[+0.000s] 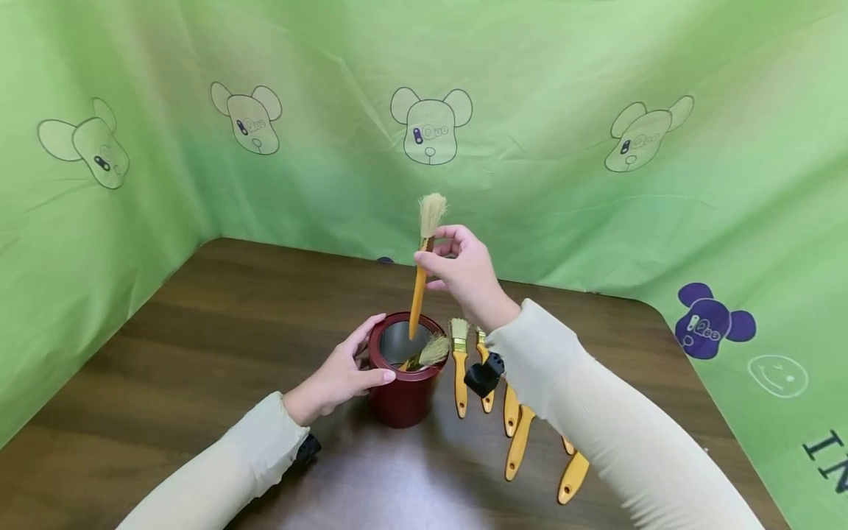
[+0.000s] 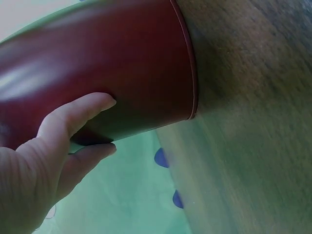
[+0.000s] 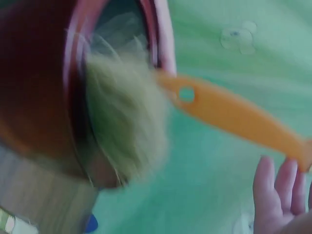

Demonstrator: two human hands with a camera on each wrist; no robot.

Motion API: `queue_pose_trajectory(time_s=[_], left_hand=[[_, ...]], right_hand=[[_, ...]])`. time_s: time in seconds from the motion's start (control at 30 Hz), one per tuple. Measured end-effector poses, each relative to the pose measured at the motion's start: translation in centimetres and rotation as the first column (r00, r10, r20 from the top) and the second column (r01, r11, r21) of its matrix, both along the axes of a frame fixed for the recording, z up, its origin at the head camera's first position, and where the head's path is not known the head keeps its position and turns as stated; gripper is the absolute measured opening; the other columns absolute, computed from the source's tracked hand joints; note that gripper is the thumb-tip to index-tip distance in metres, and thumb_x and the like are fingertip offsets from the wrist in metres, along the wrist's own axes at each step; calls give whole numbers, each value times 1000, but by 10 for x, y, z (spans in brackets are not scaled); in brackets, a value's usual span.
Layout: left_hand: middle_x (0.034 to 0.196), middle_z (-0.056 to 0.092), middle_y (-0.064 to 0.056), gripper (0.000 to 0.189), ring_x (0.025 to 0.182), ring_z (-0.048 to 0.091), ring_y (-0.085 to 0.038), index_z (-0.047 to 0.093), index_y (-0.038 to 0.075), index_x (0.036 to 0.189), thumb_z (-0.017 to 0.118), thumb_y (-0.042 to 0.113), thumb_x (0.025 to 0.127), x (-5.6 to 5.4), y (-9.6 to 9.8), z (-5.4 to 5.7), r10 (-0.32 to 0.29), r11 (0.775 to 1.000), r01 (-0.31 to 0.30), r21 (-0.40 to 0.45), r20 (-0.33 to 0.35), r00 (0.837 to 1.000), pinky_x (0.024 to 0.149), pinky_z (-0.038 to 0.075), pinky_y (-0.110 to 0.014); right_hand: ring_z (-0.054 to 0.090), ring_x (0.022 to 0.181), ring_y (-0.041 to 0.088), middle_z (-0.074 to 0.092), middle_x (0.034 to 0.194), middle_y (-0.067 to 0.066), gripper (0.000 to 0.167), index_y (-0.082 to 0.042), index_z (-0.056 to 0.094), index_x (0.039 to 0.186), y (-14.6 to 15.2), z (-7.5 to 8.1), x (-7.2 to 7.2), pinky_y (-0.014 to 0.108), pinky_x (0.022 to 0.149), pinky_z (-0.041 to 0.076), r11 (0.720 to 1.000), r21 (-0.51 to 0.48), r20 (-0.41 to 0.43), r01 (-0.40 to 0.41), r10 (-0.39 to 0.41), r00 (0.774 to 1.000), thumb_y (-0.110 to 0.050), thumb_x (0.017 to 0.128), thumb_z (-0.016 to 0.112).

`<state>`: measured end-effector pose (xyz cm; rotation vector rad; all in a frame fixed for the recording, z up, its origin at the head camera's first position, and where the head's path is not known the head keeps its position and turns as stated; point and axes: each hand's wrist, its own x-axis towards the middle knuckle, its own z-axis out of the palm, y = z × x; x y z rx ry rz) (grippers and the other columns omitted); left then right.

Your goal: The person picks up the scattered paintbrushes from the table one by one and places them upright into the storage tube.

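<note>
Above a dark red bucket [image 1: 405,401], my right hand [image 1: 467,272] pinches a paintbrush [image 1: 420,287] near its ferrule, pale bristles up and orange handle end pointing down at the opening. In the right wrist view that orange handle [image 3: 234,114] with its hang hole overlaps the bucket's rim. My left hand [image 1: 341,372] grips the bucket's left side, thumb over the front rim and fingers round the far side. Inside leans another brush [image 1: 433,350], its bristles up at the right rim and its handle mostly hidden.
Right of the bucket, several orange-handled brushes lie on the brown wooden table [image 1: 199,353]; the nearest brush [image 1: 460,368] lies bristles away from me. My right sleeve [image 1: 583,390] covers part of them. A green printed cloth [image 1: 318,184] hangs round the table's back and sides.
</note>
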<state>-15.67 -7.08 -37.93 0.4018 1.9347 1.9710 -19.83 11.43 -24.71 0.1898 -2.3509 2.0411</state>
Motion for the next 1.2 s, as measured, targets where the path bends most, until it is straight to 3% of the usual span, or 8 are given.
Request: queue_pose_trajectory(time_s=[0.17, 0.33, 0.43, 0.67, 1.2], left_hand=[[144, 34, -22, 84, 115, 51, -39, 24, 14, 151, 72, 8, 83, -1, 1, 1, 5, 1000, -5, -5, 0, 1000, 72, 54, -42], [145, 34, -21, 84, 117, 50, -39, 24, 15, 151, 72, 8, 83, -1, 0, 1, 18, 1000, -17, -10, 9, 1000, 73, 54, -43], [145, 35, -21, 84, 116, 51, -37, 24, 15, 151, 72, 8, 83, 0, 1, 2, 21, 1000, -20, -14, 16, 1000, 73, 54, -44], [145, 34, -21, 83, 116, 51, -38, 23, 15, 151, 72, 10, 84, 1, 2, 3, 9, 1000, -9, -22, 10, 1000, 74, 54, -45], [144, 33, -25, 84, 122, 44, -44, 20, 11, 152, 69, 5, 84, 2, 4, 2, 30, 999, -30, -30, -14, 999, 69, 53, -40]], right_hand=[[56, 74, 15, 50, 92, 7, 39, -1, 51, 117, -16, -11, 9, 33, 66, 55, 991, 79, 3, 107, -108, 994, -5, 82, 68], [56, 81, 20, 55, 92, 8, 38, -2, 56, 112, -26, -20, 15, 29, 66, 51, 973, 192, -30, 126, -122, 992, -10, 79, 73], [57, 82, 22, 58, 92, 9, 38, -3, 57, 111, -27, -23, 17, 31, 68, 52, 965, 232, -43, 122, -115, 992, -13, 79, 74], [58, 80, 22, 56, 95, 11, 40, -3, 55, 114, -25, -26, 19, 41, 72, 56, 973, 213, 19, 85, -91, 996, -12, 80, 74], [58, 69, 20, 57, 87, 8, 43, -6, 57, 115, -10, -32, 20, 30, 62, 53, 953, 296, 30, 60, -72, 997, -21, 80, 77]])
